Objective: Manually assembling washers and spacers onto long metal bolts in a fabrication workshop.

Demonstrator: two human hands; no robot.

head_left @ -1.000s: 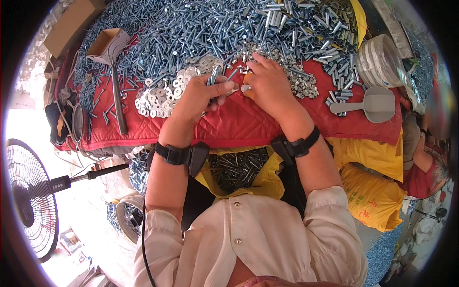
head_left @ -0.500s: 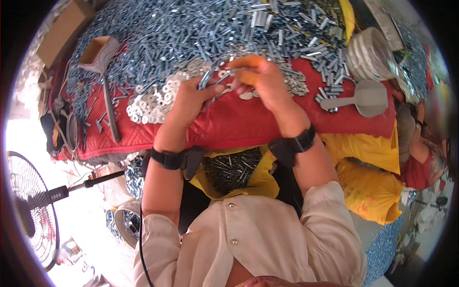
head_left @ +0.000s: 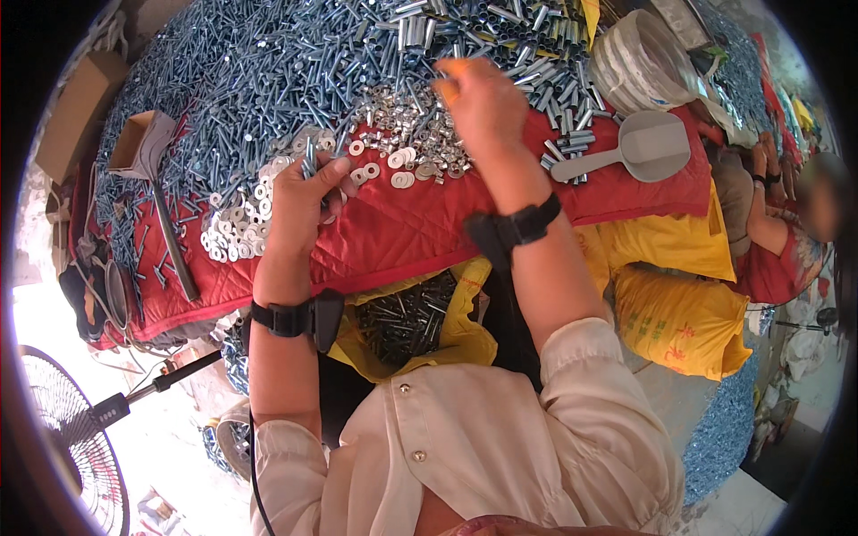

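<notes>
My left hand [head_left: 308,189] is closed around a few silvery-blue bolts [head_left: 309,157], their shanks poking up by the thumb. Flat washers [head_left: 234,234] lie in a heap beside it on the red quilted cloth [head_left: 393,219]. Orange covers wrap fingers of my right hand [head_left: 487,112], which reaches over the far pile with thumb and forefinger apart; nothing shows between them. Under and left of that hand are small silvery nuts or collars [head_left: 416,125]. Metal sleeves [head_left: 536,71] are heaped just beyond it, and a wide mass of bolts [head_left: 259,80] fills the back left.
A grey scoop [head_left: 654,147] lies at right beside a white bucket [head_left: 639,62]. At left sit a long-handled box scoop [head_left: 143,147] and a cardboard box [head_left: 85,112]. A yellow sack of metal pieces [head_left: 465,335] opens at my lap. A fan [head_left: 71,429] stands left; another person [head_left: 773,237] sits right.
My hands have parted: the right moved away to the far pile, while the left drew back with its bolts. The whole view has also shifted, with the table contents further left.
</notes>
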